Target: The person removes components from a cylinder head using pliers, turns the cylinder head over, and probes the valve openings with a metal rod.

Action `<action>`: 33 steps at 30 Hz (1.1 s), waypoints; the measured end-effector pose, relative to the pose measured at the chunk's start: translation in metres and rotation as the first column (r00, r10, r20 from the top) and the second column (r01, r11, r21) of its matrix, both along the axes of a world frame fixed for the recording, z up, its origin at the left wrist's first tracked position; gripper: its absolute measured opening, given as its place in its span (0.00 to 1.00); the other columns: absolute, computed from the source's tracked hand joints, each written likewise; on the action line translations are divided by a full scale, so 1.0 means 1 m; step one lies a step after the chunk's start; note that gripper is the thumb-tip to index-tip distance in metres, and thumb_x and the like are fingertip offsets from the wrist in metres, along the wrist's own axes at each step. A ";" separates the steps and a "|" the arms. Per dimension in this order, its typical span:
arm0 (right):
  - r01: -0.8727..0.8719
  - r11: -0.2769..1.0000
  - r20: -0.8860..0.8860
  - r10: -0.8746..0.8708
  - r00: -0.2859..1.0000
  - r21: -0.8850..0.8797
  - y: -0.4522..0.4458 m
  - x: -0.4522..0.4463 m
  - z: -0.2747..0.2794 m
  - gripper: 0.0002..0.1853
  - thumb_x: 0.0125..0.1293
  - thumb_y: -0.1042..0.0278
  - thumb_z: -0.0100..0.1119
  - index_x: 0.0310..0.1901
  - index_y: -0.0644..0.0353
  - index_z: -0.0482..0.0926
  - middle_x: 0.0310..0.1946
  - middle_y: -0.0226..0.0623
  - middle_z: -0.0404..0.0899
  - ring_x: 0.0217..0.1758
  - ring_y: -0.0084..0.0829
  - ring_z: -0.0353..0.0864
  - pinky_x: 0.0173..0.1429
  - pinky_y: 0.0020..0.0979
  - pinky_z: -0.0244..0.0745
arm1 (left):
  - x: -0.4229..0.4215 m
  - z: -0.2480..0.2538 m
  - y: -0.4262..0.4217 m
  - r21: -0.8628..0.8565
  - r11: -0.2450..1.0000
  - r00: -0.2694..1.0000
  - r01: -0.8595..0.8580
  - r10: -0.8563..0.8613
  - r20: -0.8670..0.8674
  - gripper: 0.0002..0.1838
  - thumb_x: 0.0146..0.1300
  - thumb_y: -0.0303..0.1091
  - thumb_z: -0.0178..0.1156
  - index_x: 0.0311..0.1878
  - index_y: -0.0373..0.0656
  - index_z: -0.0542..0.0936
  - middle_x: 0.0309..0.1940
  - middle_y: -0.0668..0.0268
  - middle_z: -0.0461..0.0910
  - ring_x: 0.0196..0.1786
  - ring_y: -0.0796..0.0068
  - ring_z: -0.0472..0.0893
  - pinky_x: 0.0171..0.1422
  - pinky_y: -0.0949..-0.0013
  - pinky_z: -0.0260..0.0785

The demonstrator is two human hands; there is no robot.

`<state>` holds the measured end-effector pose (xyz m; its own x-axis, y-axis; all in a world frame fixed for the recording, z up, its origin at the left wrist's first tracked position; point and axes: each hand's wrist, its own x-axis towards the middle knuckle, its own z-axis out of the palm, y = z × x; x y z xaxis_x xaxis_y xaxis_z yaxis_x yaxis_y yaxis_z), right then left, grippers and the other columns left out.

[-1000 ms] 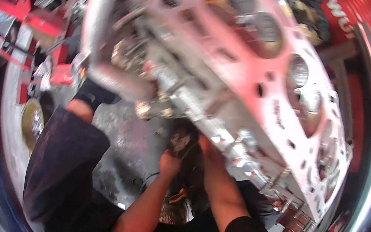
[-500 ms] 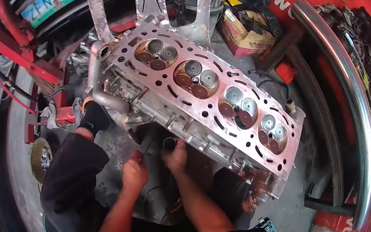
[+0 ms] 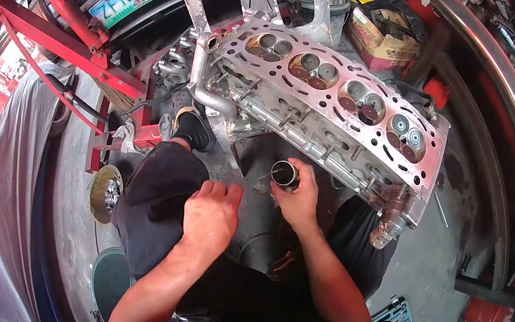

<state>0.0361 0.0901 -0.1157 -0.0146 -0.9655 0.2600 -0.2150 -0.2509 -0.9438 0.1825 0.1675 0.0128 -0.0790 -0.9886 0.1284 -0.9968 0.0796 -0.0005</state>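
fingers (image 3: pixel 306 171) of the right hand (image 3: pixel 301 203) are wrapped round a short, dark, hollow metal cylinder with a shiny rim (image 3: pixel 284 173), its open mouth tilted up towards the camera. the left hand (image 3: pixel 212 214) is just beside it, knuckles up and fingers curled under (whether they pinch anything, i cannot tell from this side). both hands are between two knees in dark trousers (image 3: pixel 159 180), above a stained grey concrete floor (image 3: pixel 416 275). the dark cylinder is near the closer long edge of a big silver-grey engine cylinder head (image 3: pixel 331 99), which lies slantwise with its flat face up and four round valve chambers showing. a bent, dull silver pipe (image 3: pixel 200 74) stands at the head's left end. left of the knees is a shallow yellowish round dish (image 3: pixel 100 186) with small shiny metal pieces inside.
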 end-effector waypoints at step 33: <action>-0.200 0.979 0.022 0.201 0.979 -0.042 -0.007 -0.017 0.034 0.28 0.47 0.78 0.71 0.53 0.60 0.74 0.52 0.41 0.75 0.55 0.39 0.78 0.58 0.32 0.73 | 0.003 0.004 -0.005 -0.029 0.999 0.980 0.025 -0.030 -0.195 0.11 0.49 0.25 0.62 0.39 0.45 0.82 0.25 0.60 0.78 0.32 0.57 0.80 0.36 0.57 0.73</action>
<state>0.0192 0.0832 -0.0822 0.1710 -0.9384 0.3002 -0.1322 -0.3238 -0.9369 0.1854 0.1630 0.0167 -0.0768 -0.9825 0.1697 -0.9753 0.1094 0.1917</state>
